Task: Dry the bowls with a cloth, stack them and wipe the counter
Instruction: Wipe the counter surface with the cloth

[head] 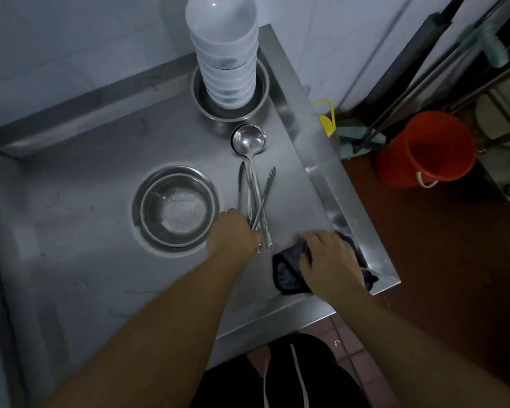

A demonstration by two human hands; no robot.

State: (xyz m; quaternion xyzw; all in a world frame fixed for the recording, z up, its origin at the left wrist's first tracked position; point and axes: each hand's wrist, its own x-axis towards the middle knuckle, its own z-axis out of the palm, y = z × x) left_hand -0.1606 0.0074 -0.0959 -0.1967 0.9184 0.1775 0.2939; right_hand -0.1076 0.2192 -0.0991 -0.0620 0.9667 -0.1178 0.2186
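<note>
A tall stack of white bowls [223, 51] stands inside a steel basin [262, 92] at the back of the steel counter [86, 216]. Two nested steel bowls [175, 209] sit mid-counter. A ladle [248, 139] and tongs [268, 184] lie to their right. My left hand [233, 231] grips the handle ends of these utensils. My right hand [327, 260] presses down on a dark purple cloth [286, 269] at the counter's near right corner, by the raised rim.
The counter's raised rim [330, 184] runs along the right and back edges. An orange bucket [424, 151] stands on the floor to the right, next to mop handles [409, 98] and a yellow-handled item [326, 119]. A wall lies behind the counter.
</note>
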